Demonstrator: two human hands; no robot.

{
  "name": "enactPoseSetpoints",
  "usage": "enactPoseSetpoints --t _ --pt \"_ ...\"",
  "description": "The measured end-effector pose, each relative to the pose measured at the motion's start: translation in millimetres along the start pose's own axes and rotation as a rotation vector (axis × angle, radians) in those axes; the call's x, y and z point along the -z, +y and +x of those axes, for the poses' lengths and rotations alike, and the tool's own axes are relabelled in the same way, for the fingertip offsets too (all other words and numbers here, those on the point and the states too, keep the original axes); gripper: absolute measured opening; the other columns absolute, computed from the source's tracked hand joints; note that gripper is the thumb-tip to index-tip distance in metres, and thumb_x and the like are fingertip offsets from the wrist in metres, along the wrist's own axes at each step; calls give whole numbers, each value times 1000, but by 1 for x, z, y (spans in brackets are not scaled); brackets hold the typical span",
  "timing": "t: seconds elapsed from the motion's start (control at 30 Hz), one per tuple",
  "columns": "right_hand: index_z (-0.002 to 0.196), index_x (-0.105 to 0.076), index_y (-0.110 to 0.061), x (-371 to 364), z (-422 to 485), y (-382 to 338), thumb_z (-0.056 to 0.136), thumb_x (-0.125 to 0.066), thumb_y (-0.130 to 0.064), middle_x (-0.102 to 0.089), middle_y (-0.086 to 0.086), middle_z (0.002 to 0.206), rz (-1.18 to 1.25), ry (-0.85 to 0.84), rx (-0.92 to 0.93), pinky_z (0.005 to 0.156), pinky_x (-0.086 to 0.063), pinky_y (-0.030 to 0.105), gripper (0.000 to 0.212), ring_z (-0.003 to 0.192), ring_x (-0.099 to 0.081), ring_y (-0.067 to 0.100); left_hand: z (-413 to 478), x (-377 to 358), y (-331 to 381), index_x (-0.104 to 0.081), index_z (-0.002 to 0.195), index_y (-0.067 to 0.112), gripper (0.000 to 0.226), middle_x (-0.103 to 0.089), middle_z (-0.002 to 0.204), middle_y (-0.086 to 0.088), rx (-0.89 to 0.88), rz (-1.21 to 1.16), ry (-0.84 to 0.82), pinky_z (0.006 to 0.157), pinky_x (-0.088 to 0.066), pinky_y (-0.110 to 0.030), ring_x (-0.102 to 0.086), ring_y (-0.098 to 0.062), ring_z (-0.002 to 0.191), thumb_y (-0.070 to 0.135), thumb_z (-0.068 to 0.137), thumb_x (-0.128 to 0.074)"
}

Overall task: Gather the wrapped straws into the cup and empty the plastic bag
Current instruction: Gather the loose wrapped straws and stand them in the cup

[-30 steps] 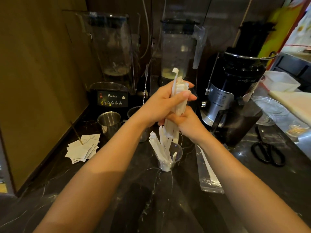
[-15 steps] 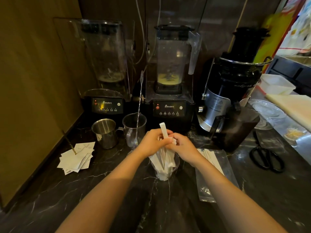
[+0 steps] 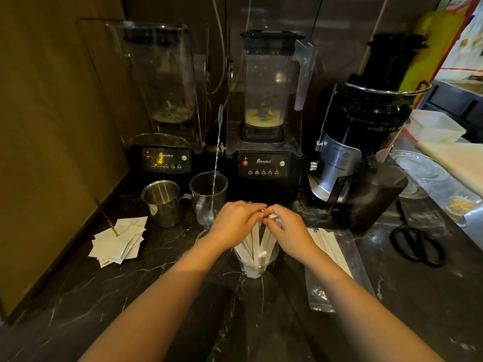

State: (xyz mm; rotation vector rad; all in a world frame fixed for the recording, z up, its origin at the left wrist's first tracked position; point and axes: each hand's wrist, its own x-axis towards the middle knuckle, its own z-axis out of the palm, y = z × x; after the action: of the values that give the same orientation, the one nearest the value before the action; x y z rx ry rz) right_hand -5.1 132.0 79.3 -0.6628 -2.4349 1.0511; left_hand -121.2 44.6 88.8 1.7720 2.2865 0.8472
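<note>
— Where are our white paper-wrapped straws (image 3: pixel 266 240)?
— Upright in the clear plastic cup (image 3: pixel 255 265); our left hand (image 3: pixel 235 223) and right hand (image 3: pixel 290 228) pinch their tops (fingers curled). The clear plastic bag (image 3: pixel 337 262) lies just right.

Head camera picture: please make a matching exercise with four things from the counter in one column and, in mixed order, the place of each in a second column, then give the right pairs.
Things:
1. wrapped straws
2. plastic bag
3. scissors
4. steel cup

Places:
A. far right on the counter
B. standing in the clear cup, under both hands
C. in front of the left blender
D. lying flat, just right of the clear cup

Pairs: 1-B, 2-D, 3-A, 4-C
</note>
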Motion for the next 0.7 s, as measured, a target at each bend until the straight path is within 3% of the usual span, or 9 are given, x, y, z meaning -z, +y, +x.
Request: enactPoseSetpoints --t 0.07,0.17,0.27,0.43,0.57,0.7 --pt "116 -56 -12 -1 -4 3 93 -45 -18 -58 5 115 -68 -22 13 85 -41 21 26 108 -54 18 -4 -3 -1 -44 133 22 39 -51 138 1 -9 153 -39 112 -17 -35 -36 -15 134 29 95 -38" --pt "138 -34 -17 -2 -11 4 94 -43 -24 -40 1 145 -197 -78 36 105 -26 23 45 135 -32 15 -11 -6 -4 -20 143 27 49 -23 154 5 34 252 -133 116 7 -43 -4 -14 145 35 96 -30" --pt "145 -14 -22 -2 -18 4 95 -40 -31 -16 -1 156 -283 -144 33 116 -16 33 58 143 -12 13 -17 -9 -4 1 144 28 57 -5 158 3 75 332 -231 115 10 -48 9 -17 144 42 95 -25" --pt "144 9 -25 -2 -19 2 96 -33 -39 14 -2 157 -408 -213 -13 118 1 37 66 143 14 13 -18 -8 -2 11 142 31 60 13 157 -1 112 397 -258 114 13 -48 20 -19 142 48 94 -21" --pt "133 27 -27 5 -19 -2 94 -25 -49 26 0 153 -482 -169 -63 117 8 42 69 140 23 15 -14 -3 6 13 139 36 59 18 155 -2 132 388 -177 112 16 -48 25 -18 140 51 93 -20" --pt "131 29 -26 25 -23 -7 93 -22 -51 30 0 151 -546 -83 -87 115 11 42 68 138 26 15 -5 6 26 9 141 36 59 19 155 -2 107 399 -106 111 16 -48 24 -19 140 51 93 -20"
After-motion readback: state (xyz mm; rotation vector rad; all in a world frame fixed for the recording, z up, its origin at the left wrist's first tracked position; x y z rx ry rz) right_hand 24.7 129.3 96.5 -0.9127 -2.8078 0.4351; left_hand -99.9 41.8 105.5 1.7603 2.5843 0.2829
